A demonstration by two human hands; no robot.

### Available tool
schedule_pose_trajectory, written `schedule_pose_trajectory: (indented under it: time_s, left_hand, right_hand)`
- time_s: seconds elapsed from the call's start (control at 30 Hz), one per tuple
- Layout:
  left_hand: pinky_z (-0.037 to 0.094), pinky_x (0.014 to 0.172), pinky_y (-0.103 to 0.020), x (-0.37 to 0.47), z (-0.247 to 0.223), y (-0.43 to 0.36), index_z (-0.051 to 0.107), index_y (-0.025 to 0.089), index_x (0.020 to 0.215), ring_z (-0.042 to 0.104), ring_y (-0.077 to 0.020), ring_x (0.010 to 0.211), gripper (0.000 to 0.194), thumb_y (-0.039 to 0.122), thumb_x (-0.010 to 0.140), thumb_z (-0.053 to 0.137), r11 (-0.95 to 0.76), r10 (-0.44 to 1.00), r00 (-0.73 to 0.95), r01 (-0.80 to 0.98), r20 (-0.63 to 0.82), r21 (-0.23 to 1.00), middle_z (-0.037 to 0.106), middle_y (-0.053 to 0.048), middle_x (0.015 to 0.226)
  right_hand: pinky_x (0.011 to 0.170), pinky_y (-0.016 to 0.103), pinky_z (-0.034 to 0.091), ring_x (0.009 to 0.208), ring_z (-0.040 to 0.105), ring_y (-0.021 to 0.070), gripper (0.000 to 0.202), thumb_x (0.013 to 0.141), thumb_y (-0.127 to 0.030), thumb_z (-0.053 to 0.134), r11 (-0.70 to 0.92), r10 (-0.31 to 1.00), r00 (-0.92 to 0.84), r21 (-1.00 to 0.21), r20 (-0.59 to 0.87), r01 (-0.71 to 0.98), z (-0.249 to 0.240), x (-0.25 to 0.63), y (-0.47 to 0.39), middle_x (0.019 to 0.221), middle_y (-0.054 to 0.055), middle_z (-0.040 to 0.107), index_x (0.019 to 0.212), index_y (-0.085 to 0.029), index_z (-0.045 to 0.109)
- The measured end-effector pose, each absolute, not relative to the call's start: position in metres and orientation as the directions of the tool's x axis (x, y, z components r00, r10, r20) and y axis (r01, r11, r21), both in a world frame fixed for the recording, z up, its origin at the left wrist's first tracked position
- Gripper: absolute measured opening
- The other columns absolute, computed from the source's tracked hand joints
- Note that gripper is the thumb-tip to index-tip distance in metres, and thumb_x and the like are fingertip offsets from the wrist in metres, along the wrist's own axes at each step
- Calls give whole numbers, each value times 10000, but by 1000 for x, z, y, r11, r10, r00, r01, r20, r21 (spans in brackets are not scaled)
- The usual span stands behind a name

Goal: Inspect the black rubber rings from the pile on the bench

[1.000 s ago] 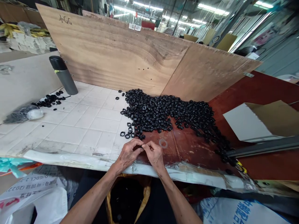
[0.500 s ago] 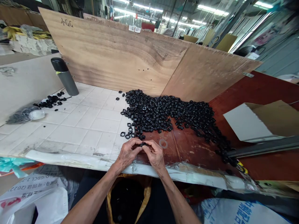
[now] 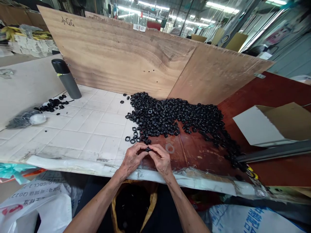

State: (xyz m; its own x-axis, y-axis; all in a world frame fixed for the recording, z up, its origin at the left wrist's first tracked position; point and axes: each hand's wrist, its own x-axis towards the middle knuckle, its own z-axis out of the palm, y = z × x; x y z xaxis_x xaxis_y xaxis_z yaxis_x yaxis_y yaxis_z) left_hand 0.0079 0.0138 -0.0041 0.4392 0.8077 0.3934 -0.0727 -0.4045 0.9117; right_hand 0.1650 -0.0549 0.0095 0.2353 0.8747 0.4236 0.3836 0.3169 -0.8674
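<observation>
Near the table's front edge, my left hand (image 3: 132,160) and my right hand (image 3: 160,159) meet fingertip to fingertip. Between them they pinch a small black nut-like ring (image 3: 148,149), mostly covered by the fingers. Just beyond my fingertips begins a large pile of black nut-like rings (image 3: 155,118), spread over the white and the red-brown surface. A few loose rings (image 3: 132,141) lie by my left hand. Below, an open yellow-edged bag (image 3: 152,207) sits between my legs, its inside dark.
A grey bottle with a black lid (image 3: 69,84) stands at the back left. Beside it lie scattered black pieces (image 3: 53,105) and a clear bag (image 3: 26,119). A wooden board (image 3: 121,55) closes off the back. On the right are a cardboard box (image 3: 259,126) and a metal bar (image 3: 274,151).
My hands stay almost in place, still pinching the small black ring, which has turned slightly between the fingertips. The pile looks the same.
</observation>
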Motion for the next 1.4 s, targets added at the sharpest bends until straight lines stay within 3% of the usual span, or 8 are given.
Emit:
schedule_pose_trajectory:
  time_s: [0.2,0.5,0.73,0.87,1.03,1.13,1.27,1.4]
  left_hand:
    - [549,982,-372,8,-3,13,720,203,1030,695,-211,1064,123,209,913,683,-426,800,440,-65,409,902,729,-78,1072]
    - [573,926,-354,8,-2,13,736,192,991,712,-205,993,113,213,881,724,-369,829,429,-64,359,927,739,-69,1032]
    - [560,956,-362,8,-1,13,727,202,1055,701,-201,1034,153,170,917,669,-517,752,441,-66,490,854,748,-71,1034]
    - [556,961,-369,8,0,13,744,201,1010,705,-206,1016,123,197,896,700,-436,792,445,-70,419,897,748,-68,1026]
    - [583,872,-330,9,-5,15,757,182,980,719,-199,933,152,244,843,741,-181,863,465,-83,199,980,755,-66,1012]
    - [589,846,-324,10,-7,15,754,177,984,719,-189,880,179,267,829,755,-113,871,467,-108,151,988,759,-63,993]
    - [557,941,-356,10,-2,13,750,184,969,705,-211,989,129,250,859,741,-250,844,458,-126,280,960,750,-73,1016]
    - [531,976,-368,10,4,11,739,198,1000,692,-208,1019,120,205,883,714,-384,799,463,-97,383,918,742,-62,1005]
  right_hand:
    - [639,285,595,659,707,169,174,938,-329,648,203,911,284,-926,298,319,1,164,-56,905,39,717,1059,-210,687]
    - [673,290,586,762,694,183,126,930,-257,645,269,898,243,-895,366,355,11,164,-55,956,52,704,1019,-223,728]
    - [582,257,552,589,663,135,117,934,-295,659,216,923,264,-944,281,249,5,165,-53,856,15,671,964,-200,720]
    - [666,284,567,703,676,165,133,948,-299,639,236,910,258,-918,324,320,6,167,-52,878,33,689,954,-208,735]
    - [895,377,559,984,678,224,135,929,-215,636,334,877,208,-860,434,385,10,167,-52,1033,72,709,991,-232,755]
    - [893,378,564,996,676,230,144,924,-226,636,313,885,214,-870,412,382,8,167,-53,1070,82,705,1029,-229,735]
    - [767,305,570,844,683,190,284,929,-283,642,212,896,279,-885,345,415,4,166,-54,985,53,707,1205,-224,671]
    - [578,250,515,563,602,137,182,971,-348,579,162,897,303,-877,322,452,4,164,-54,714,-9,659,1036,-208,674]
